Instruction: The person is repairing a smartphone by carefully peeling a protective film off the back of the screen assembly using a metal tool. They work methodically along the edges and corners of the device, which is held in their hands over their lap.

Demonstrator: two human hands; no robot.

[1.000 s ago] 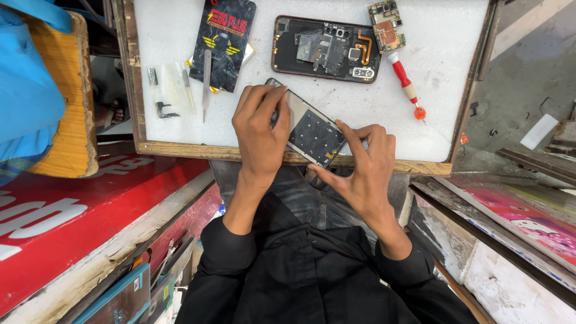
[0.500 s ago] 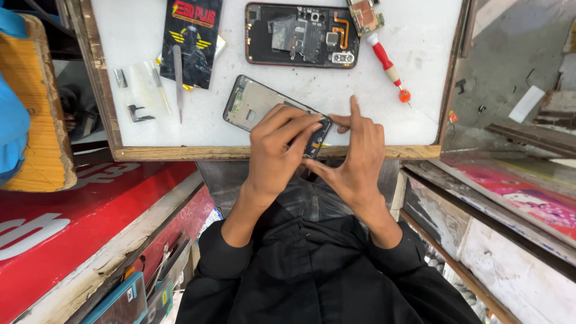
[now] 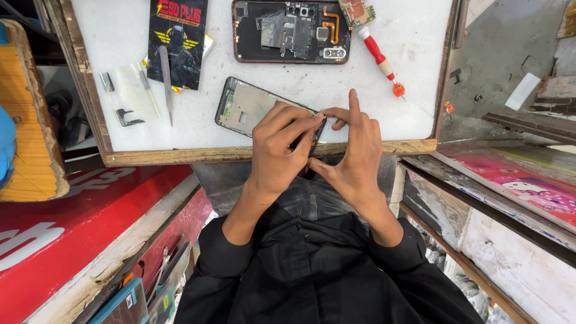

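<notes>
An opened phone frame (image 3: 246,108) with a pale metal inner plate lies tilted on the white work board (image 3: 414,102). My left hand (image 3: 279,150) covers its near end, fingers curled over the edge. Facing it, my right hand (image 3: 354,159) touches the same end with thumb and fingertips, index finger pointing up. Both hands grip that end of the frame, which is hidden beneath them.
A second opened phone body (image 3: 292,31) lies at the board's far side beside a red-handled screwdriver (image 3: 379,57). A black packet (image 3: 178,39), metal tweezers (image 3: 165,81) and small parts (image 3: 126,114) lie on the left. A red counter (image 3: 72,222) sits at left.
Both hands have slid along the phone frame to its near right end, uncovering the pale inner plate. The view has shifted, so the board sits higher in the picture.
</notes>
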